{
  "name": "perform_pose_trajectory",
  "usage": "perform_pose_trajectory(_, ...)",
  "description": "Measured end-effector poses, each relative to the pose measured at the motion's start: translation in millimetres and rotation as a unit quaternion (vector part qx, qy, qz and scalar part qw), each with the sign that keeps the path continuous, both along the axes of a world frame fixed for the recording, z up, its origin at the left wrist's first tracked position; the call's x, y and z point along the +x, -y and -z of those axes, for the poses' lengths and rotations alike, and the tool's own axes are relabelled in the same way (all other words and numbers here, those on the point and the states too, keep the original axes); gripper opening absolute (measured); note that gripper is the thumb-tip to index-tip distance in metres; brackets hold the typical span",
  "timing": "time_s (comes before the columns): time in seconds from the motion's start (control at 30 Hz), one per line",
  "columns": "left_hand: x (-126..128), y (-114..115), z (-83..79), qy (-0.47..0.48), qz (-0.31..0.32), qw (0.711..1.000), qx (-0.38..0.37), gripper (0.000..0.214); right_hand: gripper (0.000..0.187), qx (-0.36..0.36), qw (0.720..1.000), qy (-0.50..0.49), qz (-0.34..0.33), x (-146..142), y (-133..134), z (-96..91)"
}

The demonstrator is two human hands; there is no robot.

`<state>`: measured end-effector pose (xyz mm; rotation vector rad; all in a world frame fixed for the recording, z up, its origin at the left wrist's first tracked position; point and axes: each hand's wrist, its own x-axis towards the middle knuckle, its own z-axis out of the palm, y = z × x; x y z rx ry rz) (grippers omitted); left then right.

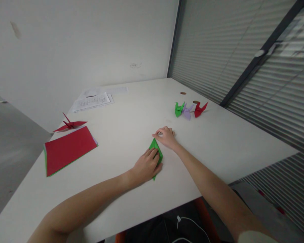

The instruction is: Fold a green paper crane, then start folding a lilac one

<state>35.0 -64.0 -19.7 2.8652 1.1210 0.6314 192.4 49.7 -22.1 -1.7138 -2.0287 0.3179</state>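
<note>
Fingers [151,154] of the left hand [145,166] hide the folded green paper [155,144] partly.

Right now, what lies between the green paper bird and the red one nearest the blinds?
In the head view, a lilac bird lies between the green bird and the red bird.

Location type: office or meeting room. Indicators: white counter [126,118] with round cable-type holes [183,93] in its top; sheets of paper [92,102] bearing lines of text; plain white wall [91,40] behind; horizontal blinds [212,44] along the right side, divided by a dark frame [239,83]; grey floor [10,148].
</note>
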Motion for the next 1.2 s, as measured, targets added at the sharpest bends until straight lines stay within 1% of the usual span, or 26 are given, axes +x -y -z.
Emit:
perform_pose_trajectory(0.07,0.7,0.6,-0.3,-0.004,-0.001,1.000,0.000,0.024,0.027,0.015,0.999,0.032,-0.015,-3.1,2.3,4.3)
perform_pose_trajectory(0.17,1.0,0.9,0.5,-0.010,-0.001,1.000,0.004,0.022,0.023,0.044,0.997,0.069,0.001,-6.0,2.8,8.2)
perform_pose_trajectory(0.23,-0.4,-0.9,1.1,-0.010,0.003,1.000,0.002,0.023,0.019,0.059,0.996,0.066,0.015,-5.3,1.2,7.4)
perform_pose_trajectory(0.3,-3.8,-6.0,0.9,-0.008,0.016,1.000,-0.008,0.026,0.019,0.072,0.997,0.038,0.006,-2.5,-1.0,3.9)
perform_pose_trajectory(0.33,-6.5,-10.1,0.4,-0.009,0.028,0.999,-0.016,0.028,0.020,0.079,0.997,0.016,-0.014,-0.5,-1.9,1.5)
perform_pose_trajectory(0.37,-9.8,-15.1,-0.4,-0.008,0.043,0.999,-0.022,0.031,0.022,0.085,0.995,-0.008,-0.049,1.5,-2.4,-0.9)
perform_pose_trajectory(0.4,-13.5,-20.9,-1.4,-0.009,0.062,0.998,-0.027,0.032,0.023,0.091,0.991,-0.029,-0.098,3.5,-2.6,-3.2)
perform_pose_trajectory(0.47,-22.2,-33.6,-3.2,-0.008,0.093,0.995,-0.036,0.033,0.025,0.092,0.970,-0.053,-0.217,7.0,-1.9,-6.2)
perform_pose_trajectory(0.53,-31.2,-45.6,-4.2,-0.006,0.112,0.993,-0.045,0.034,0.025,0.077,0.947,-0.035,-0.310,9.8,-1.1,-6.5)
perform_pose_trajectory(0.57,-35.2,-50.4,-4.2,-0.007,0.117,0.992,-0.049,0.034,0.026,0.069,0.940,-0.015,-0.333,11.0,-1.2,-5.6)
perform_pose_trajectory(0.6,-38.7,-54.2,-4.0,-0.008,0.124,0.991,-0.049,0.034,0.027,0.062,0.938,0.007,-0.341,12.3,-1.7,-4.3)
perform_pose_trajectory(0.67,-43.4,-58.0,-3.0,-0.010,0.115,0.992,-0.042,0.035,0.029,0.055,0.942,0.047,-0.329,15.6,-4.1,-1.2)
perform_pose_trajectory(0.73,-44.5,-57.3,-1.8,-0.015,0.085,0.996,-0.035,0.032,0.029,0.055,0.951,0.082,-0.295,19.7,-7.3,1.3)
perform_pose_trajectory(0.83,-41.2,-51.9,-0.6,-0.039,0.048,0.998,-0.023,0.028,0.026,0.055,0.967,0.130,-0.210,26.2,-10.2,2.3)
perform_pose_trajectory(0.93,-36.0,-46.5,-0.3,-0.052,0.033,0.998,-0.010,0.027,0.023,0.054,0.977,0.146,-0.143,29.9,-9.2,0.4)
perform_pose_trajectory(1.07,-32.1,-43.0,-1.3,-0.042,0.021,0.999,-0.008,0.022,0.023,0.069,0.981,0.130,-0.126,25.4,-3.0,-5.6)
perform_pose_trajectory(1.2,-31.5,-41.1,-2.8,-0.041,0.021,0.999,-0.002,0.023,0.033,0.151,0.974,0.112,-0.123,7.4,7.0,-13.6)
